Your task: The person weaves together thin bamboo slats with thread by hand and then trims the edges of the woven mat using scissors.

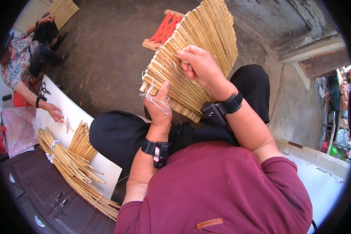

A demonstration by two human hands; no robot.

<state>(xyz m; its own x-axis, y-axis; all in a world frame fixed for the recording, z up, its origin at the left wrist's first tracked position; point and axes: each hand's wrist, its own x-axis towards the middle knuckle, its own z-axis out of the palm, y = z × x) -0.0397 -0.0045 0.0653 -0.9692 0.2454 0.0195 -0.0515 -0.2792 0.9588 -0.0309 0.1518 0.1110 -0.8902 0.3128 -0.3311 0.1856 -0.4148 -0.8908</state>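
— Rough grey-brown floor (113, 58) lies all around, and a folding stool (165, 29) with red straps sits on it. What is going on up close?

— Someone has a stick mat (216, 35) held up over their black trousers (113, 130). It looks like they are tying the sticks together with white string (148, 93).

— What is the left hand (158, 111) doing?

— It is wrapped round the near left corner of the mat, thumb on top. Loops of string hang over it. I can't see all its fingers.

— And the right hand (201, 64)?

— It is up over the middle of the mat, with thumb and first finger pinched together. They seem to have a bit of string, but it is thin and hard to see. The other fingers curl in.

— What does the next move need?

— I think a good, even pull on the string, while the left hand grips so the sticks don't slip.

— What do the sticks look like?

— Thin, round and yellow-brown. Side by side they make a bumpy sheet that spreads like a fan. The string is fine and curly.

— Any more sticks?

— Yes, a tied bundle (56, 150) on the left, partly on a smooth white board (111, 173). Another person (19, 66) reaches out over that board.
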